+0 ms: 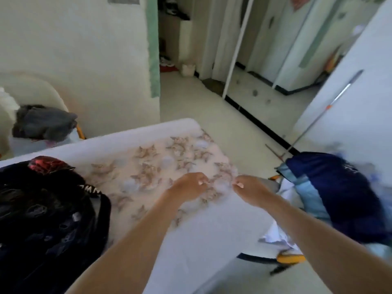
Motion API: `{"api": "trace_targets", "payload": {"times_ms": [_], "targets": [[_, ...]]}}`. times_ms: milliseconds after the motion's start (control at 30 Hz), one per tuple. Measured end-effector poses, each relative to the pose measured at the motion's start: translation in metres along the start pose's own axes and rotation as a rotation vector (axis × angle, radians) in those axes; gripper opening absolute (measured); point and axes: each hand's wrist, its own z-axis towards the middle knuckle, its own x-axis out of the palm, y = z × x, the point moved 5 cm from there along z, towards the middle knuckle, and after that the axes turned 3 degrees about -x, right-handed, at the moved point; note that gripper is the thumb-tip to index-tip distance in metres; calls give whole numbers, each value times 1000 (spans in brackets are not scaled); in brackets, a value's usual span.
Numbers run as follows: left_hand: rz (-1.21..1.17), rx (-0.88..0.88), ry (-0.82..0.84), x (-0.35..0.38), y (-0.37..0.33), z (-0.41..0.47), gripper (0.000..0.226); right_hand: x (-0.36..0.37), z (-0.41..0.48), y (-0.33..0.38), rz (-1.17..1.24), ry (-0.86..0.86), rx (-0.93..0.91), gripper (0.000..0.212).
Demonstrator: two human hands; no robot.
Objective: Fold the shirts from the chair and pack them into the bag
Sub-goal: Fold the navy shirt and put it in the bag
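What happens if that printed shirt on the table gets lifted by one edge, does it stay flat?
Probably floppy: the printed shirt lies limp on the table, so it should sag below the left hand and right hand pinching it. It looks thin, likely light. Pushed, it would probably bunch rather than slide.

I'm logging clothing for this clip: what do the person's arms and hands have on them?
No sleeves show: both forearms are bare to the frame edge. The left hand and right hand wear no gloves, and no watch or bracelet shows.
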Motion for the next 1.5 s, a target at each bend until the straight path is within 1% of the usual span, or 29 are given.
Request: {"api": "trace_targets", "payload": {"times_ms": [33,133,167,200,267,333,433,533,600,633,700,767,833,867,933,1000,1067,1133,1200,1233,1333,1433,1500], "targets": [[9,24,33,15,-21,9,31,-12,-9,-26,-1,-16,62,14],[27,110,117,64,-82,37,30,-42,-39,-109,-25,-58,205,19],[42,142,146,80,-102,47,29,-50,-50,-136,-15,-79,253,17],[56,182,172,95,-123,56,29,-57,-60,-163,4,-96,292,16],[76,242,232,127,-167,75,32,-73,-77,-211,13,-116,348,24],[76,261,297,157,-208,96,33,-87,-84,-260,2,-139,402,19],[137,312,367,206,-270,135,27,-110,-80,-332,-58,-181,413,33],[247,364,392,255,-333,176,29,-135,-68,-397,-216,-184,408,44],[288,375,406,286,-371,200,26,-149,-64,-438,-303,-178,444,56],[275,369,424,300,-388,208,28,-154,-65,-456,-324,-176,467,64],[228,366,465,327,-418,220,34,-156,-67,-493,-300,-161,517,80],[219,371,503,352,-439,229,36,-151,-71,-521,-85,-129,559,86],[251,379,527,374,-452,234,40,-141,-73,-535,122,-124,581,76],[271,386,533,381,-458,234,43,-137,-74,-539,147,-152,586,69],[289,392,533,394,-463,235,51,-134,-74,-546,79,-204,590,59],[297,398,508,405,-463,234,55,-137,-75,-550,-8,-215,598,53],[277,392,478,417,-458,233,52,-142,-75,-553,-4,-246,595,43],[249,396,463,428,-454,229,39,-145,-78,-553,79,-271,571,38],[213,412,455,433,-454,225,23,-143,-82,-551,147,-253,545,47],[193,426,444,432,-454,225,19,-141,-85,-549,160,-244,540,53],[167,481,406,421,-457,222,15,-139,-93,-539,148,-275,491,65],[143,574,383,406,-464,215,11,-141,-94,-527,138,-316,414,74],[71,580,345,390,-473,212,11,-144,-92,-519,142,-324,381,80]]}}
